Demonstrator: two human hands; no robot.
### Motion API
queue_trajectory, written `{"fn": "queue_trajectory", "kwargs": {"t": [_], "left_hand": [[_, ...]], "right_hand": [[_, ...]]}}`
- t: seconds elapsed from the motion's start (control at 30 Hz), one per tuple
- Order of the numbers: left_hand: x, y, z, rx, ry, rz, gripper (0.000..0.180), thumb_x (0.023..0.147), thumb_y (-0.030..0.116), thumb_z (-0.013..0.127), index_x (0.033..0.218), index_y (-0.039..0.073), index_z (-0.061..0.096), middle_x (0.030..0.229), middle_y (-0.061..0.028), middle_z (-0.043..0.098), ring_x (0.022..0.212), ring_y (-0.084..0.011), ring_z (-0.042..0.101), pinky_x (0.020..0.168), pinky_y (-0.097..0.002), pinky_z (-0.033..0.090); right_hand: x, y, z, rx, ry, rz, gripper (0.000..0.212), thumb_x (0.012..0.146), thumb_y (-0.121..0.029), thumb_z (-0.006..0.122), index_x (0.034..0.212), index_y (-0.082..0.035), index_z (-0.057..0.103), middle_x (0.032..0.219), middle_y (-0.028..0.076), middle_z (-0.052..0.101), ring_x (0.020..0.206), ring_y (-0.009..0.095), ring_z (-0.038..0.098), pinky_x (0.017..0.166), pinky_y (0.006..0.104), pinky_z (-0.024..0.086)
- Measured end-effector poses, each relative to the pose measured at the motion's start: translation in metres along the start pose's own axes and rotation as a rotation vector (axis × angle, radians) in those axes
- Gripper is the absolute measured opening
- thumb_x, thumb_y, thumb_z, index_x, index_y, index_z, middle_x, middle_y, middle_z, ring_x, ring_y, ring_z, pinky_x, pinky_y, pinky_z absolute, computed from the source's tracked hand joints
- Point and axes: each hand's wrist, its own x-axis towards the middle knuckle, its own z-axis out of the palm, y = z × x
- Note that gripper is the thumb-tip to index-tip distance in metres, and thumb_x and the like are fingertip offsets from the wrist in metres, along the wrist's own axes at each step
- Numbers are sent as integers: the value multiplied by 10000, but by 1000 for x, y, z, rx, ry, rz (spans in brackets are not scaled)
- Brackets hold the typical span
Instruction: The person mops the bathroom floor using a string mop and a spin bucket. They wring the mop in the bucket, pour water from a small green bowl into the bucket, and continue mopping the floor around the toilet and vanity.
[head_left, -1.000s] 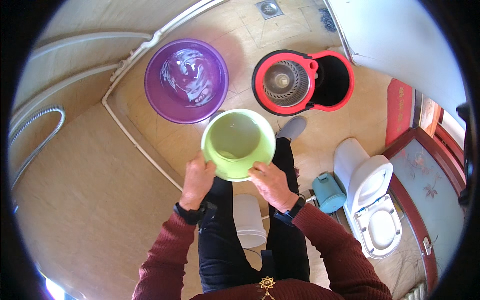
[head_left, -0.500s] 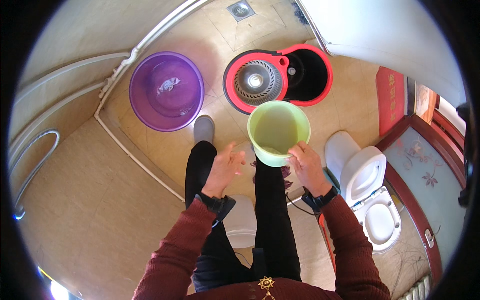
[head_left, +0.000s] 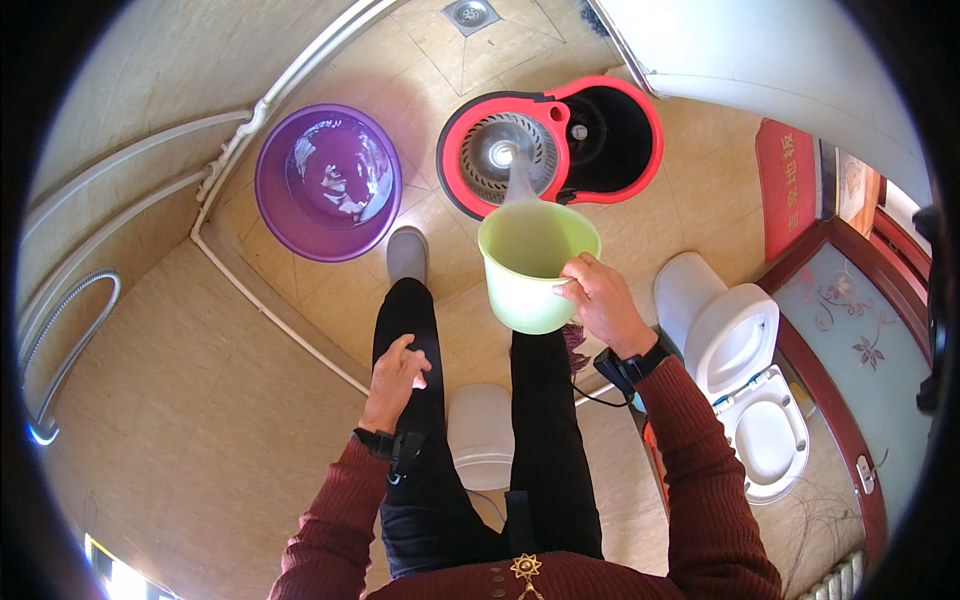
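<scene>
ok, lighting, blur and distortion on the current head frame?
Head view, rim: black fisheye border, door frame bowed; head view, lower left: blown-out bright patch; head view, top: glare on water inside the purple basin, hotspot in the metal basket, soft shadow beside the basin; head view, centre: water stream smeared.

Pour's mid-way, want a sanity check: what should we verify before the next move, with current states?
1. Right hand gripping the light-green plastic bucket at its rim: ok.
2. Left hand supporting that bucket: not ok, it's apart, over the left leg.
3. Water stream directed at the round metal basket in the red-and-black mop bucket: ok.
4. Round purple plastic basin apart from mop bucket: ok.
5. Amount left in light-green bucket: cannot tell.
</scene>
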Motion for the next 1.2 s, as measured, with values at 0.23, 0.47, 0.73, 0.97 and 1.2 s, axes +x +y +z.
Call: {"fn": "queue_trajectory", "kwargs": {"t": [0.23,0.47,0.73,0.97,1.2], "left_hand": [[-46,-33,-29,174,-113,-102,377,990,97,565,1338,-44,544,768,-52,647,609,-87,548,569,-244,467],[-63,-58,-21,190,-13,67,358,969,37,565,1323,-16,560,789,-43,637,618,-89,527,571,-249,462],[-52,-72,-10,218,-14,125,338,970,4,552,1309,5,563,795,-38,627,606,-82,518,552,-238,450],[-48,-69,-9,158,-3,9,344,974,16,545,1317,6,557,807,-39,637,592,-65,523,509,-218,429],[-42,-64,-10,130,24,-27,345,959,-7,534,1302,12,568,806,-37,653,570,-72,540,496,-226,455]], "right_hand": [[4,7,-2,151,28,69,150,879,-143,663,932,-4,640,888,171,640,823,368,637,714,449,493],[5,8,-6,141,12,98,181,883,-160,660,928,14,640,890,184,646,824,373,640,729,445,497],[2,-2,-1,317,29,59,127,870,-91,655,909,23,614,873,174,635,803,369,636,718,414,503],[-14,-17,9,-7,181,-166,171,773,3,699,901,-51,600,889,108,602,819,330,628,682,410,516],[-40,-3,-20,-129,449,-150,230,748,38,714,943,-40,619,923,120,620,848,326,628,698,405,524]]}}
